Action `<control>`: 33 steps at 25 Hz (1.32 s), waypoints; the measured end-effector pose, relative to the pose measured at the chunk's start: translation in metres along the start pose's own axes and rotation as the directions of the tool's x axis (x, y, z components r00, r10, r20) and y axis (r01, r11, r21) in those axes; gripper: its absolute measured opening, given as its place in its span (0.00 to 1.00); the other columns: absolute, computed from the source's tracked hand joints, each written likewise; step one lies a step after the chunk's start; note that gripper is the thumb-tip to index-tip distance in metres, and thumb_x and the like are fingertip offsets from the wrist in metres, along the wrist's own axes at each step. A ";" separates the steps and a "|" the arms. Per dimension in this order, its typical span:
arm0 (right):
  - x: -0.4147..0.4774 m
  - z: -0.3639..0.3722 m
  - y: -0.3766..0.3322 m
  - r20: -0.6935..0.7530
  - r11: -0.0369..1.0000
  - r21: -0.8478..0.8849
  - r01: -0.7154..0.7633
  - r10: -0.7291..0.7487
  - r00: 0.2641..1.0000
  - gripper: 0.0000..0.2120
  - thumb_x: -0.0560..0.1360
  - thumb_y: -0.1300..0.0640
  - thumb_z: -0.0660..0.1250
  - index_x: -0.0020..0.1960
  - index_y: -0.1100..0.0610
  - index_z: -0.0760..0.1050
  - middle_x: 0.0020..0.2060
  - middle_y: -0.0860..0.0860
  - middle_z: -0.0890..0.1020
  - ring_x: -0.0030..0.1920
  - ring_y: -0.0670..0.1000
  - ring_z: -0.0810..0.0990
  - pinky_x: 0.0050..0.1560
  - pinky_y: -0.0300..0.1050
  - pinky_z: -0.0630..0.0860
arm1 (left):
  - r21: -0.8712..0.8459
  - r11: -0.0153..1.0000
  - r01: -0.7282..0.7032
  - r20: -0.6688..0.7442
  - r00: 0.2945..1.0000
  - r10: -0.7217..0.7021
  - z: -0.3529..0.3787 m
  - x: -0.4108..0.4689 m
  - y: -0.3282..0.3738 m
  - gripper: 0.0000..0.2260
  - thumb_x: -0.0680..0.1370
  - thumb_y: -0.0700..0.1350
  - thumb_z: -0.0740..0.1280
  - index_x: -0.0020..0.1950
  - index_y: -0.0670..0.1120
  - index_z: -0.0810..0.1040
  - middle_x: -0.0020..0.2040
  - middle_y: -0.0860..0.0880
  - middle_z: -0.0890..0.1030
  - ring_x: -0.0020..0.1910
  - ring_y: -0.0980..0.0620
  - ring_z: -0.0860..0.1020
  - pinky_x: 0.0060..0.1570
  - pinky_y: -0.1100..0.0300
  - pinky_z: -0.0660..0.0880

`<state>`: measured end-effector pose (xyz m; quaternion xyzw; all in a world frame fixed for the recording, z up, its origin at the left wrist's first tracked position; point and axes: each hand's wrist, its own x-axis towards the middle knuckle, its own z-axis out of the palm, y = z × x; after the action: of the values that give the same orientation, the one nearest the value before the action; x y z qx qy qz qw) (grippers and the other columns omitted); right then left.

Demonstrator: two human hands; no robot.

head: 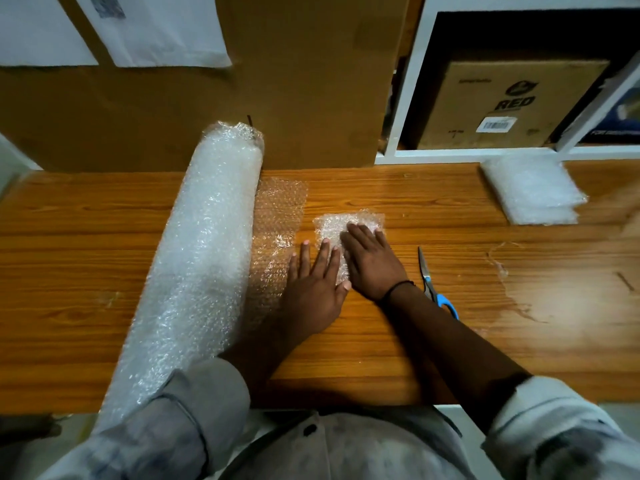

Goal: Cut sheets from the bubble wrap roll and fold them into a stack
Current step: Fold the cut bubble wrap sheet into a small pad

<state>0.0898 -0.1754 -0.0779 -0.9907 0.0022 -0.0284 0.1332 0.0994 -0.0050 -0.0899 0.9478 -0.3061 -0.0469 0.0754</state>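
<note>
**Step in hand: pressing a fold flat.** The folded sheet (334, 225) lies on the wooden table (381, 358), just right of the roll's loose tail (278, 206). Both hands lie flat on it, fingers extended and gripping nothing. The right hand (372, 261) covers its centre. The left hand (313, 287) presses its near-left edge, outer fingers on the table.

**Next move (judged).** Lift the sheet and set it squarely on the stack of folded sheets (533, 192), well apart at the far right. The film looks springy, so the fold will likely reopen unless held compressed.

**Materials.** The bubble wrap roll (207, 254) is a long, clear, dimpled cylinder at the left. The scissors (427, 278), with steel blades together and blue handles, lie just right of the right wrist.
</note>
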 end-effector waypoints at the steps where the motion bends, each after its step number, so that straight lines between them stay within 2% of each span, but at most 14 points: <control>1: 0.000 -0.003 -0.002 -0.048 0.999 0.013 -0.042 0.043 0.998 0.28 0.82 0.48 0.51 0.78 0.59 0.67 0.78 0.60 0.67 0.79 0.61 0.62 0.78 0.61 0.60 | -0.014 1.000 -0.006 -0.014 1.000 0.006 -0.003 0.001 -0.001 0.37 0.79 0.64 0.37 0.85 0.49 0.49 0.85 0.47 0.46 0.83 0.37 0.40 0.79 0.39 0.39; 3: -0.003 -0.012 -0.005 -0.178 0.971 0.064 -0.231 0.239 0.955 0.26 0.79 0.50 0.62 0.74 0.61 0.70 0.73 0.63 0.72 0.73 0.66 0.69 0.71 0.61 0.69 | -0.031 0.999 -0.020 -0.060 0.998 0.018 -0.008 0.005 -0.002 0.35 0.80 0.62 0.40 0.85 0.48 0.53 0.85 0.45 0.49 0.83 0.37 0.43 0.79 0.40 0.40; 4: -0.003 -0.018 -0.006 -0.190 0.935 0.084 -0.344 0.354 0.916 0.26 0.78 0.50 0.64 0.73 0.62 0.70 0.70 0.64 0.73 0.69 0.67 0.72 0.66 0.60 0.71 | -0.024 0.999 -0.030 -0.083 0.996 0.028 -0.008 0.009 -0.003 0.34 0.81 0.61 0.42 0.84 0.48 0.54 0.85 0.44 0.51 0.83 0.36 0.45 0.79 0.39 0.41; 6: 0.000 -0.029 -0.006 -0.093 0.849 0.079 -0.522 0.528 0.844 0.27 0.79 0.46 0.65 0.71 0.62 0.68 0.67 0.65 0.73 0.67 0.68 0.71 0.64 0.60 0.71 | -0.009 0.999 -0.045 -0.102 0.994 0.043 -0.009 0.019 -0.007 0.32 0.83 0.60 0.44 0.84 0.47 0.55 0.84 0.43 0.52 0.83 0.36 0.46 0.80 0.39 0.43; 8: 0.006 -0.034 -0.006 -0.004 0.814 0.053 -0.578 0.579 0.815 0.28 0.79 0.44 0.65 0.70 0.63 0.67 0.67 0.65 0.71 0.68 0.67 0.70 0.66 0.60 0.70 | 0.015 0.999 -0.051 -0.084 0.995 0.052 -0.010 0.032 -0.010 0.32 0.83 0.61 0.43 0.85 0.47 0.52 0.85 0.43 0.50 0.83 0.36 0.44 0.79 0.38 0.42; 12: 0.023 -0.036 -0.007 0.077 0.806 0.118 -0.581 0.576 0.814 0.24 0.80 0.50 0.66 0.69 0.62 0.69 0.67 0.65 0.74 0.70 0.66 0.69 0.68 0.60 0.69 | 0.084 0.995 -0.058 -0.005 0.998 0.059 -0.009 0.050 -0.012 0.36 0.81 0.64 0.37 0.85 0.48 0.45 0.85 0.45 0.42 0.82 0.36 0.37 0.78 0.36 0.36; 15: 0.030 -0.035 -0.005 0.054 0.818 0.288 -0.499 0.506 0.861 0.20 0.79 0.59 0.65 0.70 0.63 0.70 0.65 0.65 0.75 0.67 0.67 0.73 0.65 0.56 0.71 | 0.089 0.996 -0.016 0.015 1.000 0.015 -0.004 0.053 -0.008 0.37 0.79 0.65 0.34 0.85 0.49 0.43 0.85 0.45 0.41 0.81 0.35 0.36 0.78 0.35 0.36; 19: 0.030 -0.041 0.003 -0.012 0.791 0.502 -0.351 0.412 0.911 0.29 0.79 0.66 0.63 0.79 0.60 0.62 0.71 0.63 0.68 0.66 0.63 0.73 0.65 0.47 0.69 | 0.079 0.996 0.031 0.001 1.000 -0.031 0.000 0.058 0.001 0.37 0.80 0.65 0.36 0.85 0.48 0.45 0.85 0.44 0.42 0.81 0.34 0.37 0.77 0.33 0.37; 24: 0.032 -0.054 0.035 -0.126 0.809 0.542 -0.227 0.345 0.930 0.29 0.79 0.68 0.63 0.79 0.58 0.65 0.68 0.60 0.73 0.67 0.58 0.74 0.65 0.41 0.68 | -0.004 0.995 0.100 -0.044 0.994 -0.100 -0.010 0.076 0.032 0.37 0.79 0.65 0.36 0.85 0.49 0.45 0.85 0.46 0.42 0.82 0.37 0.37 0.78 0.36 0.37; 27: 0.031 -0.077 0.074 -0.209 0.822 0.536 -0.190 0.347 0.914 0.28 0.78 0.69 0.64 0.78 0.60 0.67 0.65 0.60 0.77 0.65 0.56 0.75 0.62 0.35 0.65 | -0.054 0.997 0.054 -0.079 0.995 -0.058 -0.022 0.097 0.067 0.35 0.82 0.64 0.39 0.85 0.49 0.45 0.85 0.47 0.42 0.82 0.38 0.37 0.79 0.37 0.37; 31: 0.027 -0.111 0.137 -0.282 0.805 0.562 -0.187 0.399 0.872 0.27 0.77 0.70 0.65 0.76 0.61 0.69 0.62 0.59 0.80 0.63 0.57 0.77 0.66 0.48 0.74 | -0.075 0.997 -0.026 -0.067 0.998 0.021 -0.036 0.137 0.126 0.33 0.85 0.63 0.44 0.85 0.49 0.41 0.84 0.46 0.40 0.81 0.38 0.35 0.79 0.37 0.37; 33: 0.025 -0.128 0.177 -0.306 0.793 0.574 -0.206 0.441 0.844 0.27 0.77 0.70 0.65 0.75 0.61 0.70 0.60 0.59 0.80 0.62 0.58 0.78 0.66 0.51 0.75 | -0.076 0.995 -0.064 -0.060 0.996 0.060 -0.040 0.162 0.162 0.33 0.85 0.63 0.46 0.85 0.49 0.41 0.85 0.46 0.40 0.81 0.38 0.35 0.79 0.37 0.37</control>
<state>0.1079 -0.3799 -0.0001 -0.8702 0.1972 -0.2190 0.3948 0.1426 -0.2255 -0.0293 0.9352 -0.3311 -0.0293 0.1224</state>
